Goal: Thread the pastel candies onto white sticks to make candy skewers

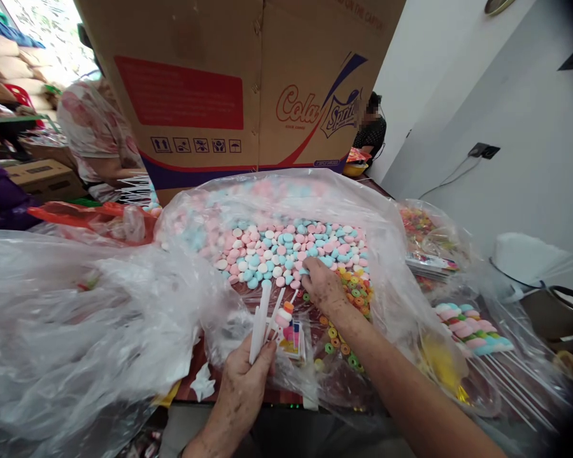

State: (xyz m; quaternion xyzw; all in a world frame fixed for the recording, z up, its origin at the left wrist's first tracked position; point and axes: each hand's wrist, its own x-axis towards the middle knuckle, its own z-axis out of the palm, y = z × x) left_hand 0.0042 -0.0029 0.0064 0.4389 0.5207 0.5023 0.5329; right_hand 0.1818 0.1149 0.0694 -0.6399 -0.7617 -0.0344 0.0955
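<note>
My left hand (248, 375) is closed around a bundle of thin white sticks (259, 327), held upright. One stick carries threaded candies (285, 313): pink and white pieces with an orange one on top. My right hand (323, 283) reaches into the pile of pink, white and blue marshmallow candies (272, 251). Its fingertips are pinched at a pale blue candy (304, 271). Below that hand lie ring-shaped gummies (356, 289) in yellow, orange and green. Behind the sticks, a small printed card (292, 338) is partly hidden.
Clear plastic sheeting (100, 318) spreads left and around the candy. A large cardboard box (253, 83) stands behind the pile. At the right lie finished candy skewers (475, 327) and a bag of colourful gummies (417, 226). A person (98, 130) sits back left, another (375, 127) behind the box.
</note>
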